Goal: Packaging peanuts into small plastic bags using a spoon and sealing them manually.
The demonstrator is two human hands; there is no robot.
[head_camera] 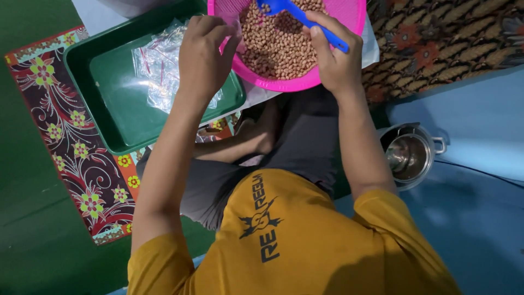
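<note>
A pink round basin [284, 85] full of brown peanuts [275, 52] sits in front of my crossed legs. My right hand [335, 63] grips the handle of a blue plastic scoop [305, 19], whose head rests in the peanuts at the top edge of the view. My left hand [202, 54] hovers at the basin's left rim, its fingers pinched on what looks like a small clear plastic bag [236, 30]. That bag is mostly hidden by the fingers.
A green rectangular tray [114, 117] lies left of the basin with a pile of clear plastic bags [158, 65] in it. A flowered mat [71, 147] lies under the tray. A steel pot [409, 155] stands at the right, and a patterned cloth [436, 38] lies beyond it.
</note>
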